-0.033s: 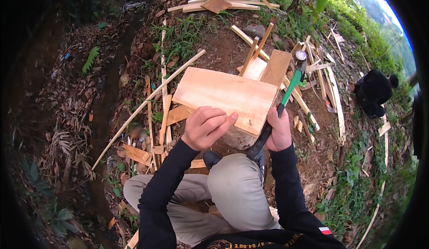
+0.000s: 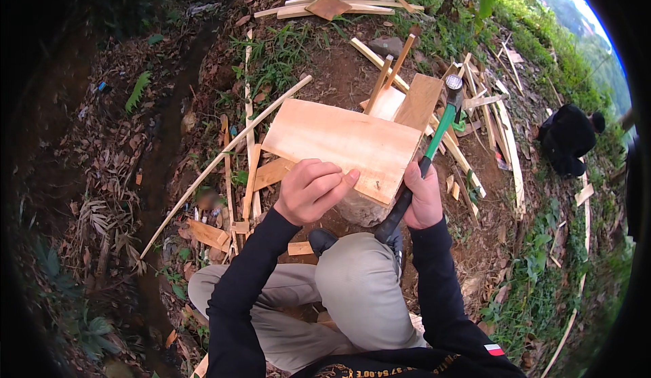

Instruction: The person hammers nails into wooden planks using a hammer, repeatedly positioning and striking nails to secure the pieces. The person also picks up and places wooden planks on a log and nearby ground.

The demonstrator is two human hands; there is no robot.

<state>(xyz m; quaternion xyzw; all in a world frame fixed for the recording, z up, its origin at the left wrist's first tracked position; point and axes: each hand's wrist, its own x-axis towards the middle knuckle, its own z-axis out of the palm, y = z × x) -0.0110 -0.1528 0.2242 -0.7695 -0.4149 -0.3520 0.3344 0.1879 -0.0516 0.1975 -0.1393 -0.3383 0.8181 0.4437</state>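
My right hand [image 2: 424,195] is wrapped round the black grip of a hammer [image 2: 441,137] with a green shaft. Its metal head points up and away, and the thumb lies beside the right end of a pale wooden board [image 2: 342,134]. Over the board's near edge is my left hand [image 2: 312,191], fingers curled and thumb pressed against them; anything small between them is hidden. Under the board shows a rounded, stone-like block [image 2: 363,210]. Just beyond stands a browner piece of board [image 2: 419,103], with two thin upright sticks [image 2: 390,76] to its left.
Scattered wood strips [image 2: 498,134] lie on the right, and a stack of slats [image 2: 339,6] sits at the far side. One long stick [image 2: 224,164] slants across the left. A black bag-like object [image 2: 569,141] rests at far right. My bent knee [image 2: 352,276] is close below the board.
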